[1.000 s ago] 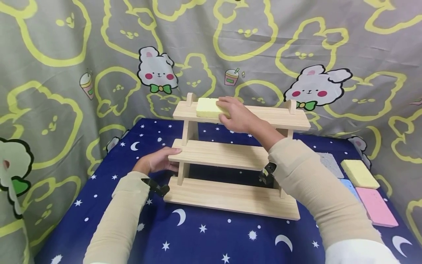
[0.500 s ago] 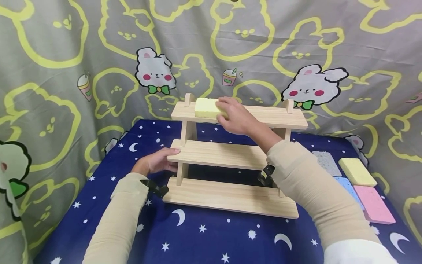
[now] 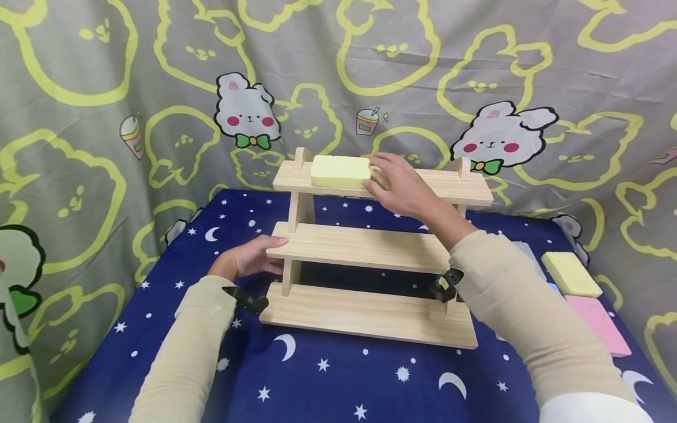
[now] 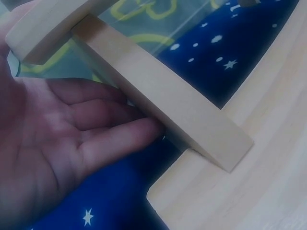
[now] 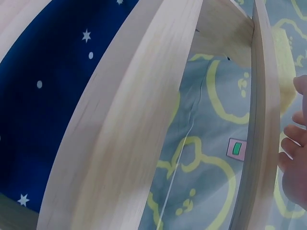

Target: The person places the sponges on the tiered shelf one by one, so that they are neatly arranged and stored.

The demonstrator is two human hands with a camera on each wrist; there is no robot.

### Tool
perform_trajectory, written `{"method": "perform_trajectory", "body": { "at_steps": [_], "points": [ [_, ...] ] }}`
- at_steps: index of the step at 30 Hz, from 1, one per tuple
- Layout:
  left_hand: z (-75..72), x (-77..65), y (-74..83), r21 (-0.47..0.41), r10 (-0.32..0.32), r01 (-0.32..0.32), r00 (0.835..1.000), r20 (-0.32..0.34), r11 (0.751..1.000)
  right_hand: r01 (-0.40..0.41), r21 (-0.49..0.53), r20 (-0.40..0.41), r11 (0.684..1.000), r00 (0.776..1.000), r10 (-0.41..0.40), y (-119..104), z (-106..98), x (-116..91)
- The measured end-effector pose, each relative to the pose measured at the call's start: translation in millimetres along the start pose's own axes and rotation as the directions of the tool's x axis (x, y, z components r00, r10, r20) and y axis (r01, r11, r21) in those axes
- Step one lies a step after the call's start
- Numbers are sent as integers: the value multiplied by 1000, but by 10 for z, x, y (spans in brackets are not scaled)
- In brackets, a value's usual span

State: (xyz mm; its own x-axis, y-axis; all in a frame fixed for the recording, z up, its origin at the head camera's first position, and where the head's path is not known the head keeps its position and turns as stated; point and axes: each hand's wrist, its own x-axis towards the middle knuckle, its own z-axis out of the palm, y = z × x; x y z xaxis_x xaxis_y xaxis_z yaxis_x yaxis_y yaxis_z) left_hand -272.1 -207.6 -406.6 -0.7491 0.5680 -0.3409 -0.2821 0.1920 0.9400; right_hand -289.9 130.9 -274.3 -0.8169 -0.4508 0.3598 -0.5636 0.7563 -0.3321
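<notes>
Right hand (image 3: pixel 400 183), digits parted just right of yellow block (image 3: pixel 340 171), appears at release; next calls for withdrawal, left hand (image 3: pixel 251 257) gripping stand (image 3: pixel 359 247).

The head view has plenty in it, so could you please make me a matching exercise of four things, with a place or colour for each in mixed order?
Things:
1. Left hand
2. Right hand
3. Pink block
4. Curtain

Places and colours:
A. Beside the yellow block on the top shelf
B. Grey with yellow outlines
C. At the left end of the middle shelf
D. Lying on the starry blue cloth

Right pairs: 1-C, 2-A, 3-D, 4-B
</notes>
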Motion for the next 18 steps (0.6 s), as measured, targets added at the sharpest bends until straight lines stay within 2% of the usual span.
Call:
{"method": "perform_trajectory", "body": {
  "at_steps": [8, 18],
  "points": [
    [-4, 6, -10, -22, -5, 5, 1000, -4, 1000, -74, 0, 17, 997, 997, 74, 113, -82, -161],
    [-29, 17, -28, -4, 9, -9, 1000, 15, 1000, -149, -35, 36, 988, 988, 150, 286, -152, -387]
  ]
}}
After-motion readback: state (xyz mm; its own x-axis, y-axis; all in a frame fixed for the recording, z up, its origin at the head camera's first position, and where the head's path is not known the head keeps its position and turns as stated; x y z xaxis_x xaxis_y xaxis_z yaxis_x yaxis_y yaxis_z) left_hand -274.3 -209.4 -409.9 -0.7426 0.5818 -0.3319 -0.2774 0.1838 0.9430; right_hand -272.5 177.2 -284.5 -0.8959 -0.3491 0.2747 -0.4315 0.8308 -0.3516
